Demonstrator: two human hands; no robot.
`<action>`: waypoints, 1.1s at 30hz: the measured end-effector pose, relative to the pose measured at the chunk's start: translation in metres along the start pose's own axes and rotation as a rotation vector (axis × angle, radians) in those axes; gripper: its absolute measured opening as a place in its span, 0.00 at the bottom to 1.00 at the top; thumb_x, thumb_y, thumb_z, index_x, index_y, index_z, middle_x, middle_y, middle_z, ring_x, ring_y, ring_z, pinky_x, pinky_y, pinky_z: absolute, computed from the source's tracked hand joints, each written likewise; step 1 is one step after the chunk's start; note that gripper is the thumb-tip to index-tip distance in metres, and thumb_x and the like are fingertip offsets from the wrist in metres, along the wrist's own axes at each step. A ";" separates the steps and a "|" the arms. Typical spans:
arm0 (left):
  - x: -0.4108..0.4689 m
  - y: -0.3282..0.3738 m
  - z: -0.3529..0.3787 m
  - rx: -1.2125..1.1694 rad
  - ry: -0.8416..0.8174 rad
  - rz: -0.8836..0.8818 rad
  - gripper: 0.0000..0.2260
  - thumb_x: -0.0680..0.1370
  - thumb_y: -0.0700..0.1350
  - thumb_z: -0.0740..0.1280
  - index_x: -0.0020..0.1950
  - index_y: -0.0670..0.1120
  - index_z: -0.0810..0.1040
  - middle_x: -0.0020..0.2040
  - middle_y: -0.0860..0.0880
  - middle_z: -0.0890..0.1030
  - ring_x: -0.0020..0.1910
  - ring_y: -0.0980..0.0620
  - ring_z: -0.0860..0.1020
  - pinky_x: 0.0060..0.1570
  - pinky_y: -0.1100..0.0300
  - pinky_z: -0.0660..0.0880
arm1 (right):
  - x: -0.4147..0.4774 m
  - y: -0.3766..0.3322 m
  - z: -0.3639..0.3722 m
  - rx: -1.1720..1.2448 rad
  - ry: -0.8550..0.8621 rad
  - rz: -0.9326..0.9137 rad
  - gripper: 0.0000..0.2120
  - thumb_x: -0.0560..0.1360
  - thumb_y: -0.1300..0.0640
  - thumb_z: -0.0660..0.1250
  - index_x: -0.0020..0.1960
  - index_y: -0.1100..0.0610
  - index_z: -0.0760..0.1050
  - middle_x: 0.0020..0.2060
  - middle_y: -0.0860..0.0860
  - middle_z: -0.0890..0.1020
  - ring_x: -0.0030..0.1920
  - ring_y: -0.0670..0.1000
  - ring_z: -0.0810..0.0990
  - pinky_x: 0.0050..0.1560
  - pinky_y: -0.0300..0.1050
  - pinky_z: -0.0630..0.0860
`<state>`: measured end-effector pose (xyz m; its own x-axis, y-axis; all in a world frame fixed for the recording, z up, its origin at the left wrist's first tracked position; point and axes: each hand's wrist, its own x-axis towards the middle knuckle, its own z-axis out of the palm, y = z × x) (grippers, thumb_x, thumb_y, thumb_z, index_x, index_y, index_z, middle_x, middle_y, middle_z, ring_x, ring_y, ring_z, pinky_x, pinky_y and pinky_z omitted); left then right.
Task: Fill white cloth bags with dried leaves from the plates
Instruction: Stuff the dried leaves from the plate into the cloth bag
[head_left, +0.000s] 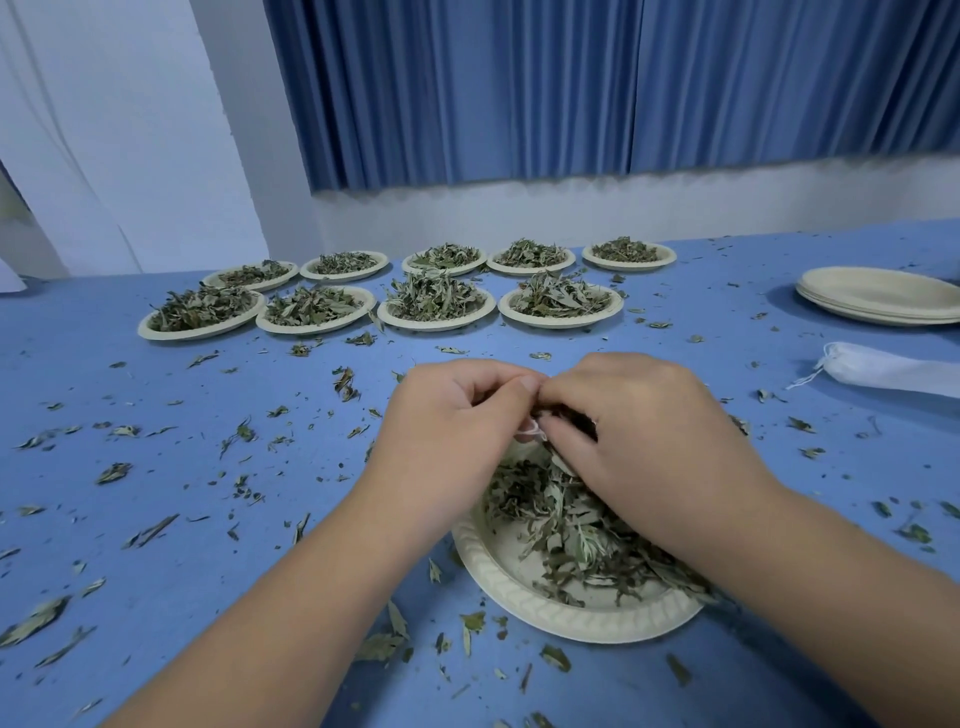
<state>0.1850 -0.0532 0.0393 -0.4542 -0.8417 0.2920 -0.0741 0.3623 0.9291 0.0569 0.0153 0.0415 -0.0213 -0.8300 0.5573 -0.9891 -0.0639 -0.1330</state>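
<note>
L hand (457, 415), R hand (639, 421) hide bag (531, 429) — 1 white scrap shows.

Filled plates (436, 326) block far side; left tabletop (156, 374) free, leaf-strewn.

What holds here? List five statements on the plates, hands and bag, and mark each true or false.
1. Nine leaf-filled plates stand in two rows at the far side. True.
2. The plate stack on the right holds leaves. False: it is empty.
3. The left hand and right hand meet over the near plate. True.
4. The white bag on the right stands upright. False: it lies flat on the table.
5. The table has no spilled leaves. False: loose leaves are scattered across it.
</note>
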 end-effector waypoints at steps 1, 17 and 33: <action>0.000 0.000 0.000 -0.004 0.003 -0.007 0.11 0.78 0.40 0.67 0.39 0.49 0.86 0.25 0.56 0.77 0.19 0.65 0.69 0.22 0.75 0.63 | 0.000 0.000 0.000 0.033 0.028 0.024 0.04 0.75 0.53 0.67 0.47 0.53 0.79 0.37 0.49 0.79 0.42 0.53 0.77 0.42 0.49 0.73; 0.001 -0.004 0.000 -0.075 0.001 -0.076 0.09 0.77 0.41 0.68 0.39 0.49 0.85 0.25 0.55 0.77 0.18 0.64 0.69 0.21 0.74 0.63 | -0.003 0.008 -0.001 0.406 0.122 0.112 0.10 0.68 0.63 0.75 0.40 0.50 0.78 0.36 0.42 0.80 0.42 0.41 0.77 0.43 0.27 0.71; 0.004 -0.008 -0.002 -0.035 -0.039 -0.119 0.08 0.78 0.43 0.67 0.42 0.47 0.85 0.20 0.58 0.73 0.18 0.63 0.68 0.21 0.72 0.63 | -0.008 0.006 -0.013 0.122 -0.208 0.116 0.28 0.60 0.23 0.54 0.54 0.38 0.63 0.50 0.36 0.65 0.50 0.40 0.73 0.47 0.40 0.72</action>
<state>0.1861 -0.0601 0.0330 -0.4786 -0.8613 0.1709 -0.0984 0.2459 0.9643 0.0491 0.0290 0.0468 -0.0903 -0.9311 0.3535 -0.9566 -0.0177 -0.2910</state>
